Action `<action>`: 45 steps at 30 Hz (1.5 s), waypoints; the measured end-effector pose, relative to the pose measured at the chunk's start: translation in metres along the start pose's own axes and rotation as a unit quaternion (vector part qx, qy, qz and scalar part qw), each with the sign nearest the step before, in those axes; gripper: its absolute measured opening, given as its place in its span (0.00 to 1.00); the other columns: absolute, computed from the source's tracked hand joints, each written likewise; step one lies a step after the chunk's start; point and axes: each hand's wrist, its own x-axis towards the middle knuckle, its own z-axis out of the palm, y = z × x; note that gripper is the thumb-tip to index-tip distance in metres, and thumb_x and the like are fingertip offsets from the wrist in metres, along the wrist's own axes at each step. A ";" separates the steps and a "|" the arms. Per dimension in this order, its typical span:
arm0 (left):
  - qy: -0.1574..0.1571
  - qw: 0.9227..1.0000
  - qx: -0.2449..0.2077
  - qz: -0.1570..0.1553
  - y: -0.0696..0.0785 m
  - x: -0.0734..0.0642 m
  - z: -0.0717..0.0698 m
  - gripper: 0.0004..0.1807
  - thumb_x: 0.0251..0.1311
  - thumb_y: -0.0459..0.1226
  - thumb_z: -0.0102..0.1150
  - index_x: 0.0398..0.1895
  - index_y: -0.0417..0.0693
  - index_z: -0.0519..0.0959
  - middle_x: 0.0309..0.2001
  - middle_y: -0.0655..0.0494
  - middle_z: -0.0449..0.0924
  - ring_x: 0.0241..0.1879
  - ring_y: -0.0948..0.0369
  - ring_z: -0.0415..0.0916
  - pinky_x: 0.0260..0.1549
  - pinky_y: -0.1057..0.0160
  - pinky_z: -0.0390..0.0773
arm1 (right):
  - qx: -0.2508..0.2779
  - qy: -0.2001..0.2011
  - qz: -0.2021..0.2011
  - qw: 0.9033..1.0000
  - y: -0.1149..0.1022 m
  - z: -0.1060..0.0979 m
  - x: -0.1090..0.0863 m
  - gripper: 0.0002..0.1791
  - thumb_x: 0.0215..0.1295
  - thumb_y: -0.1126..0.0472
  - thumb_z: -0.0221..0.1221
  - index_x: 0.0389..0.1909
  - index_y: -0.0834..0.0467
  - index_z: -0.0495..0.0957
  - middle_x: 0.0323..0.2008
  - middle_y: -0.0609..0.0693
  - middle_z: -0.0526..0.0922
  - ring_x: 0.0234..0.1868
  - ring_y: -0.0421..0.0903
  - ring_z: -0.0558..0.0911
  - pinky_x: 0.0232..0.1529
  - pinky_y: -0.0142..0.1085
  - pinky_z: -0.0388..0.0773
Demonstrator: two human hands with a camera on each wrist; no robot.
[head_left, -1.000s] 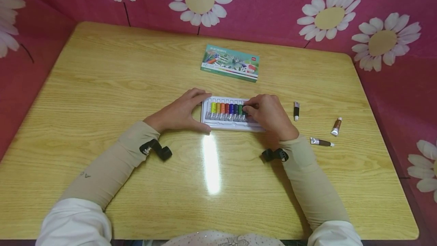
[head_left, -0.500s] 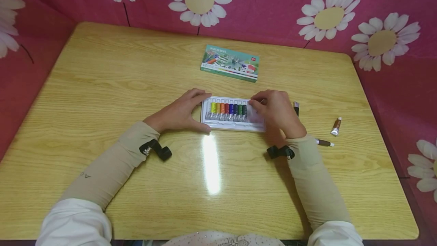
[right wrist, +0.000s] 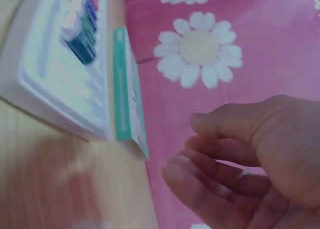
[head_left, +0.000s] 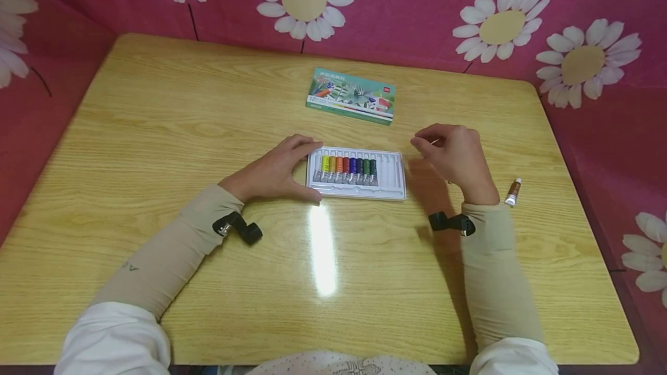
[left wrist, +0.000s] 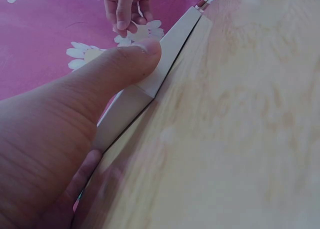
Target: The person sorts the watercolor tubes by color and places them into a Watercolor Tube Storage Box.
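Observation:
A white plastic paint tray (head_left: pixel 389 173) lies on the table with a row of colored paint tubes (head_left: pixel 346 169) filling its left and middle slots. The slots at its right end hold no tubes. My left hand (head_left: pixel 276 171) spans the tray's left end, thumb at the near corner and fingers at the far one. In the left wrist view the thumb presses on the tray's side wall (left wrist: pixel 172 54). My right hand (head_left: pixel 458 155) hovers to the right of the tray, fingers loosely curled with nothing between them, as the right wrist view also shows.
A green printed paint box (head_left: pixel 351 96) lies behind the tray. On the right a brown paint tube (head_left: pixel 513 192) rests on the table (head_left: pixel 563 282). Two dark tubes are mostly hidden under the right hand and wrist. A pink flowered cloth (head_left: pixel 396 4) borders the table.
My right hand has drawn away from the dark green tube at the row's end and moved right, off the tray, now covering the dark loose tubes. The left hand stays put.

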 end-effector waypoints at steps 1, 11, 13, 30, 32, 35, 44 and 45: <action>0.000 1.000 -0.001 0.000 0.000 0.000 0.000 0.64 0.43 0.68 0.76 0.83 0.58 0.57 0.80 0.55 0.54 0.79 0.55 0.55 0.79 0.47 0.61 | 0.002 0.004 0.001 1.000 0.002 -0.003 0.000 0.19 0.73 0.47 0.62 0.52 0.56 0.87 0.43 0.59 0.90 0.39 0.53 0.86 0.30 0.33 0.76; -0.004 1.000 -0.005 -0.001 0.000 -0.001 -0.001 0.64 0.44 0.67 0.76 0.83 0.59 0.56 0.80 0.55 0.54 0.79 0.55 0.54 0.79 0.46 0.61 | -0.010 0.025 0.042 0.999 0.029 -0.025 -0.003 0.25 0.72 0.41 0.60 0.55 0.57 0.86 0.45 0.62 0.90 0.31 0.46 0.90 0.36 0.35 0.75; -0.003 1.000 -0.004 0.000 0.000 -0.001 -0.001 0.64 0.44 0.67 0.76 0.83 0.59 0.56 0.80 0.55 0.53 0.79 0.54 0.54 0.79 0.46 0.61 | -0.012 0.027 0.054 0.998 0.034 -0.030 -0.003 0.26 0.72 0.40 0.60 0.55 0.56 0.86 0.46 0.63 0.90 0.32 0.48 0.91 0.35 0.35 0.76; -0.006 1.000 -0.002 -0.007 0.003 -0.002 -0.002 0.64 0.44 0.67 0.76 0.83 0.59 0.56 0.80 0.55 0.54 0.79 0.55 0.54 0.79 0.46 0.61 | -0.023 -0.030 0.141 0.989 0.087 -0.062 -0.012 0.40 0.68 0.32 0.58 0.63 0.63 0.78 0.55 0.71 0.84 0.41 0.57 0.90 0.29 0.36 0.79; -0.006 1.000 -0.002 -0.007 0.003 -0.002 -0.002 0.64 0.44 0.67 0.76 0.83 0.59 0.56 0.80 0.55 0.54 0.79 0.55 0.54 0.79 0.46 0.61 | -0.022 -0.032 0.143 0.989 0.091 -0.063 -0.013 0.40 0.69 0.33 0.59 0.63 0.64 0.78 0.55 0.71 0.84 0.39 0.55 0.90 0.27 0.38 0.81; -0.006 1.000 -0.003 -0.007 0.002 -0.002 -0.001 0.64 0.44 0.67 0.76 0.83 0.59 0.56 0.80 0.55 0.53 0.79 0.55 0.54 0.79 0.46 0.61 | -0.027 -0.037 0.146 0.988 0.097 -0.065 -0.013 0.38 0.69 0.35 0.60 0.62 0.65 0.78 0.54 0.72 0.84 0.38 0.54 0.89 0.26 0.40 0.82; -0.006 1.000 -0.002 -0.006 0.001 -0.001 -0.001 0.64 0.44 0.67 0.76 0.83 0.59 0.57 0.80 0.55 0.54 0.79 0.54 0.54 0.79 0.46 0.61 | -0.062 -0.066 0.181 0.979 0.116 -0.071 -0.014 0.42 0.69 0.33 0.59 0.67 0.65 0.74 0.51 0.71 0.86 0.47 0.64 0.86 0.30 0.33 0.73; -0.006 1.000 -0.002 -0.006 0.001 -0.001 -0.001 0.64 0.44 0.67 0.76 0.83 0.59 0.57 0.80 0.55 0.54 0.79 0.54 0.54 0.79 0.46 0.61 | -0.061 -0.070 0.185 0.978 0.118 -0.071 -0.014 0.43 0.69 0.33 0.59 0.67 0.66 0.73 0.51 0.71 0.86 0.48 0.64 0.86 0.31 0.34 0.73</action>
